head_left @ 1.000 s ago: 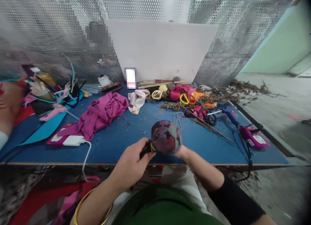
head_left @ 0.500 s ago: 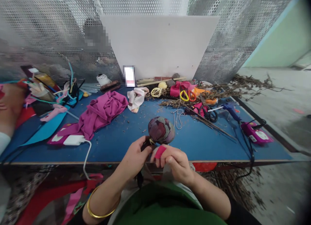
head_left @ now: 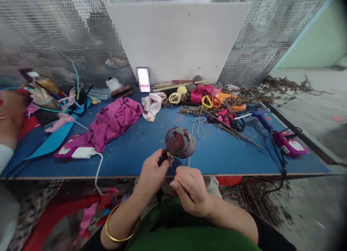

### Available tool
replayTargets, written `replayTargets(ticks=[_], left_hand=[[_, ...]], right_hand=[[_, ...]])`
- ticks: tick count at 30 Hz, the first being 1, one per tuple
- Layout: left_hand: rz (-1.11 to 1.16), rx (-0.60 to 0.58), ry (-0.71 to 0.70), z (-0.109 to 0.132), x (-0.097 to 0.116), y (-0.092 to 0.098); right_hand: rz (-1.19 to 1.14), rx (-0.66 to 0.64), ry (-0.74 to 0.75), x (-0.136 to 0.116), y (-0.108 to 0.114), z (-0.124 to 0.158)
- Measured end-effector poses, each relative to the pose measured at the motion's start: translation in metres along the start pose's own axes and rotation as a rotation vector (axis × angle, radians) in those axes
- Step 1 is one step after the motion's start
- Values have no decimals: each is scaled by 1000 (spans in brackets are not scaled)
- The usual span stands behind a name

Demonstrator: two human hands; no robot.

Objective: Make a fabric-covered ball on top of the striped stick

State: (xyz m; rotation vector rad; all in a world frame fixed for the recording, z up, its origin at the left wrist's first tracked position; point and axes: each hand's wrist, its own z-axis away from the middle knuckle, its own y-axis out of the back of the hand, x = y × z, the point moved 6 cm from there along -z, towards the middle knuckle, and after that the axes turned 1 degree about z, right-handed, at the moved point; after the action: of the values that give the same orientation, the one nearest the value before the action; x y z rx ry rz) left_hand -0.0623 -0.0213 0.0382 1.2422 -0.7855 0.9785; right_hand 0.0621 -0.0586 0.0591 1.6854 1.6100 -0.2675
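A round ball wrapped in patterned grey and maroon cloth (head_left: pixel 180 142) is above the table's front edge. Its gathered neck, with a pale yellowish tie (head_left: pixel 170 155) around it, is pinched between the thumb and fingers of my left hand (head_left: pixel 154 173). Most of the cloth below the neck is hidden behind that hand. My right hand (head_left: pixel 193 191) is closed in a fist just below and to the right of the ball, apart from it. A thin pale line, perhaps a thread, shows between ball and fist; what the fist holds is hidden.
On the blue table (head_left: pixel 130 150) lie magenta cloth (head_left: pixel 116 117), a pale cloth (head_left: pixel 152 105), loose string (head_left: pixel 201 127), scissors (head_left: pixel 235 121), dried stems (head_left: pixel 195 110) and a blue glue gun (head_left: pixel 260 119). A white adapter (head_left: pixel 83 152) trails a cable. Another person's arm (head_left: pixel 11 117) is at the left.
My right hand has drawn down and away from the ball's neck, its fingers now curled under. My left hand keeps its grip on the ball. The view has shifted slightly.
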Motion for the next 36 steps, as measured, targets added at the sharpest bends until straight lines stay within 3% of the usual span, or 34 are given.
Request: replayTargets(ticks=[7,10,15,18,21,26,29,31,33,36], left_hand=[[-26,-31,-13,-16,-9,2],[-63,-50,-30,-17,-2,11],[-255,-131,-56,-12,6,9],[-350,-198,-88,-8,7,0],[-473,-237,-131,-2,11,-6],[-554,-366,-133,14,23,-11],[-392,-387,-195,22,35,-7],[-230,-328,-208,22,39,1],[-64,-240,-185,19,37,10],[154,-149,-80,10,26,17]], right_hand=[[-104,-156,-116,13,-1,-4],[-143,-259,-108,15,21,-17],[197,-366,-3,10,56,-47],[309,-439,119,3,52,-67],[177,-498,160,4,39,-89],[-129,-611,23,51,15,-115],[-312,-661,-184,92,3,-105],[-349,-591,-299,112,-2,-87],[-322,-505,-343,119,-7,-64],[-277,-396,-371,106,-10,-26]])
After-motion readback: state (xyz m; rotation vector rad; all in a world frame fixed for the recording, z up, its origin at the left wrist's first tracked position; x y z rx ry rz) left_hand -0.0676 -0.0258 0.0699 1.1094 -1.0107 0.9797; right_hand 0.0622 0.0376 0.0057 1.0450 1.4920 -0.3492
